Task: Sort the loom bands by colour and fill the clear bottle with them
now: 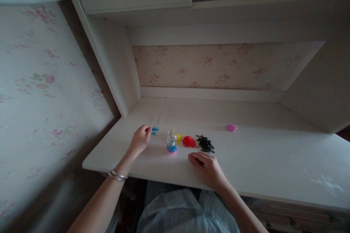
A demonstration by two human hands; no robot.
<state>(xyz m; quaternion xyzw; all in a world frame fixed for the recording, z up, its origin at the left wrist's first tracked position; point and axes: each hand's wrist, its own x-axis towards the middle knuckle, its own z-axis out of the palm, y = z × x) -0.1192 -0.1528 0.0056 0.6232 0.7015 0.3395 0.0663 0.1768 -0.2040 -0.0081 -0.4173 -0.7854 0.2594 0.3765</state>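
Observation:
My left hand (141, 137) is closed in a pinch beside a few small blue elastic-looking pieces (154, 130); what is between its fingertips is hidden. A small clear jar (172, 141) stands upright to its right, with blue pieces in its lower part and pink at its base. Behind and right of the jar lie a yellow pile (179, 138), a red pile (189, 141) and a black pile of thin loops (205, 144). My right hand (205, 165) rests on the desk just in front of the black pile, its fingers curled closed, their contents hidden.
A pink lid-like piece (232, 127) lies farther back on the right of the white desk (262, 153). A shelf (218, 14) holding bottles overhangs the back. The desk's left side panel (115, 54) rises beyond my left hand.

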